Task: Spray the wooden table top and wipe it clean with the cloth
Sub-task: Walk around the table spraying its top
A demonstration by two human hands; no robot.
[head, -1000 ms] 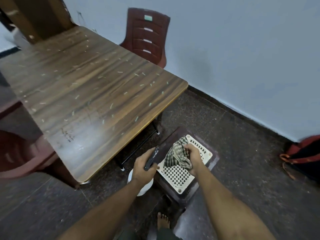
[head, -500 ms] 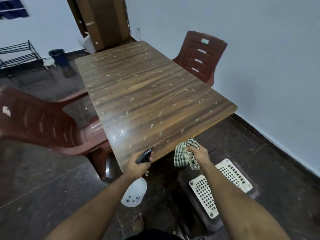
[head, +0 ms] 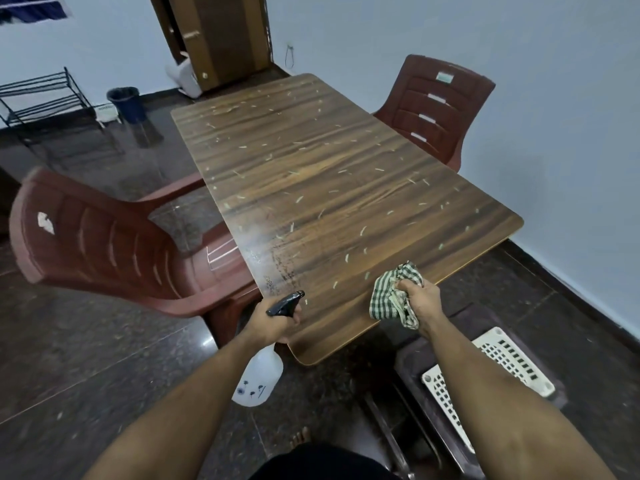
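Maroon plastic chair (head: 104,244) stands at 9 o'clock, beside the wooden table top (head: 329,188). Pale bits litter the top, and a wet, misted patch lies near its 7 o'clock corner. The left hand (head: 273,323) grips the black trigger head of a white spray bottle (head: 258,379), nozzle aimed at that patch. The right hand (head: 420,303), at 5 o'clock of the top, has its fingers curled around a bunched green checked cloth (head: 391,296) above the table edge. A second chair (head: 436,109) stands at 2 o'clock.
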